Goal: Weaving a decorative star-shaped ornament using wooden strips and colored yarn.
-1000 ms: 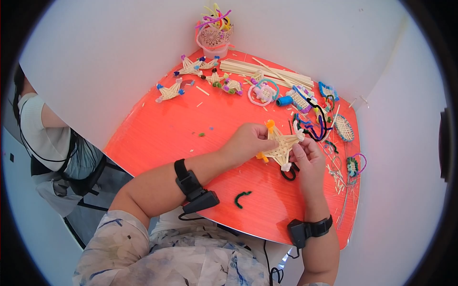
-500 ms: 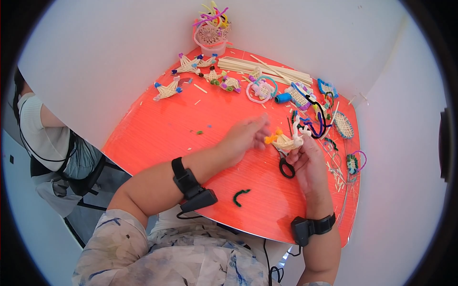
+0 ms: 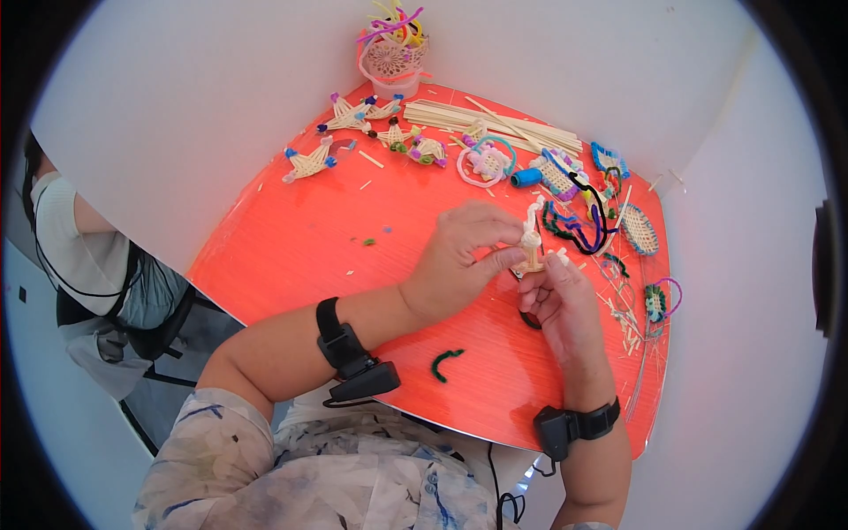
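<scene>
A small woven piece of pale strips [image 3: 531, 256] is held between my two hands above the table. A white pipe cleaner [image 3: 533, 212] stands up from its top, and more white fuzz shows by the right fingertips. My left hand [image 3: 468, 252] pinches the piece from the left with thumb and fingers. From the right, the thumb and fingertips of my right hand [image 3: 570, 305] grip its other side. Beneath the right hand, black-handled scissors [image 3: 531, 321] lie mostly hidden. The orange corner seen earlier is covered by my hands.
A short green pipe cleaner [image 3: 444, 364] lies near the table's front edge. Along the back are woven stars [image 3: 311, 162], a bundle of pale strips [image 3: 495, 124], a blue spool [image 3: 526, 177] and a cup of pipe cleaners [image 3: 395, 75]. Dark pipe cleaners [image 3: 587, 225] lie at the right. Another person sits at far left.
My left hand has come in from the left and now grips the woven piece. The piece has turned so that its white pipe cleaner points up.
</scene>
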### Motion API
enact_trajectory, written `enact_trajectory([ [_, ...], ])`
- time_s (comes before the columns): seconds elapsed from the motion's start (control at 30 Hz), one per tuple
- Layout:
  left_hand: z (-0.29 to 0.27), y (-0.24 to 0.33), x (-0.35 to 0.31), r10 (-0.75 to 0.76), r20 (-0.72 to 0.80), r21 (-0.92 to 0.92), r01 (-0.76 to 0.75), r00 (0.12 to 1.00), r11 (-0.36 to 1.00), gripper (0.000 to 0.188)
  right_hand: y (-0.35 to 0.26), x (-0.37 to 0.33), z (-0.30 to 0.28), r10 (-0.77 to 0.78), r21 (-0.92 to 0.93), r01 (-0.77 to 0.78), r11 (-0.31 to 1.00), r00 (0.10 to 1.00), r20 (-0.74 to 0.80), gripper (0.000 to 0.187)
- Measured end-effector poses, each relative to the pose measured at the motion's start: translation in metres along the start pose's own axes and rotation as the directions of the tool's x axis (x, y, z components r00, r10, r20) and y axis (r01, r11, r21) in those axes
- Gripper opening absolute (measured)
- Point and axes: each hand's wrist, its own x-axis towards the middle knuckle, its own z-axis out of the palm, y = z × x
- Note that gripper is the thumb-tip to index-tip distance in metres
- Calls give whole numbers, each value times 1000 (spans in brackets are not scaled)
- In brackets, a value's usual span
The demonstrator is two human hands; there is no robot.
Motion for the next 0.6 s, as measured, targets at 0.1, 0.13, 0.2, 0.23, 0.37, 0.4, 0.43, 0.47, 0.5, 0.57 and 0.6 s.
enact_trajectory([
  [0.1,0,1,3,15,-61,-49,-18,998,999,13,0,0,0,32,-14,-32,999,999,-18,18],
  [0.13,-1,0,3,-13,-30,-70,11,999,997,12,0,0,0,-48,-80,35,996,985,-166,18],
  [0.2,-2,1,4,-43,3,-91,43,999,995,12,-2,-1,1,-133,-153,89,984,943,-307,18],
  [0.23,-3,3,5,-137,61,-148,145,989,978,12,-7,-2,4,-339,-340,234,911,894,-293,19],
  [0.37,-6,2,3,-303,321,-289,397,897,871,12,-19,-11,7,-505,-554,377,742,858,-92,21],
  [0.4,-6,2,2,-304,323,-289,399,896,870,12,-20,-12,10,-504,-553,376,744,858,-95,21],
  [0.43,-5,1,1,-294,376,-330,424,879,844,12,-19,-12,15,-400,-455,326,828,913,-74,19],
  [0.47,-5,0,1,-281,427,-368,449,859,814,12,-18,-12,17,-294,-354,261,898,955,-40,17],
  [0.5,-3,1,1,-274,432,-373,447,859,813,12,-18,-12,13,-298,-359,262,896,953,-47,17],
  [0.57,0,-1,2,-152,450,-387,346,880,855,12,-15,-11,2,-243,-333,256,908,967,82,13],
  [0.6,0,-2,1,-157,449,-382,348,880,856,12,-15,-11,6,-255,-315,260,913,965,57,11],
])
